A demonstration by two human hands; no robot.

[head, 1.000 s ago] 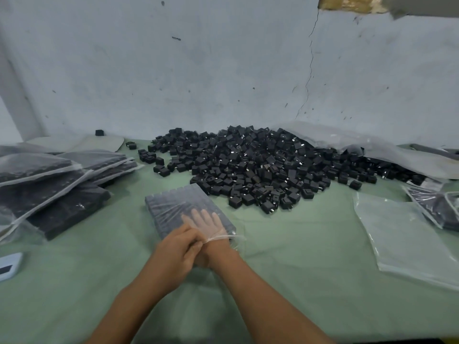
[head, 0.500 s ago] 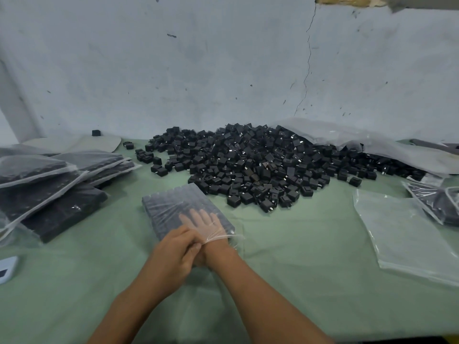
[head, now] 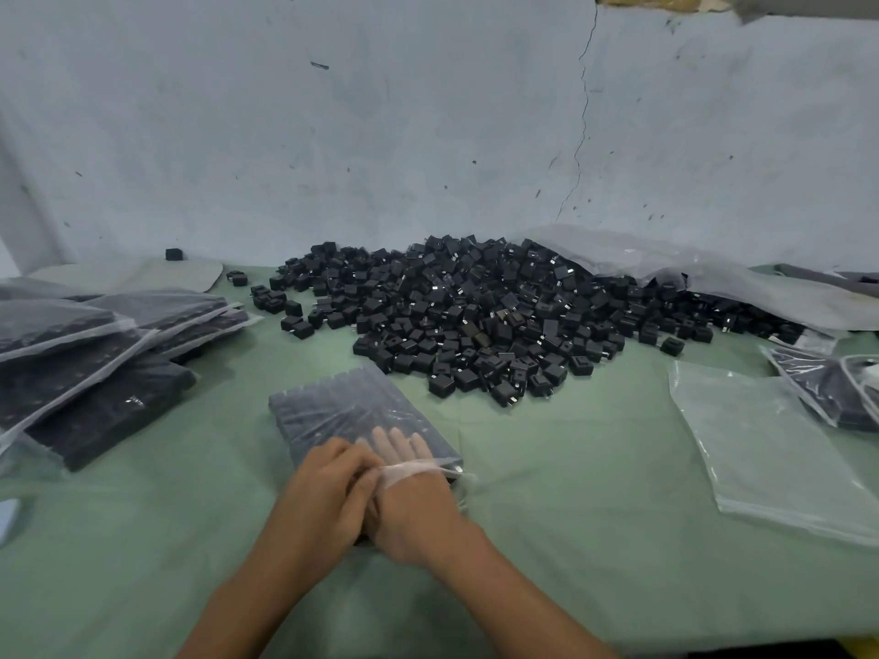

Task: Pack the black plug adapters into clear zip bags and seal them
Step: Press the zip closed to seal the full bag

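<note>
Barely shifted since a second ago: same crossed-hands pose at the mouth of the filled zip bag (head: 352, 411), fingers nudged a touch further in. Right hand (head: 414, 497) slid inside the bag's open end, fingers flat and straight under the clear film, lying on the packed black adapters. Left hand (head: 328, 497) curled over the bag's lip, pinching the zip strip just beside the right wrist. Bag lying flat on the green table cover (head: 571, 516), tilted, far corner pointing toward the loose heap of plug adapters (head: 485, 321), close to it but apart. Open cloth to the right of the hands, as far as the empty clear bag (head: 770, 449) near the right edge. Stacked filled bags (head: 85, 354) crowding the left edge. Near edge of the table just below the forearms.
</note>
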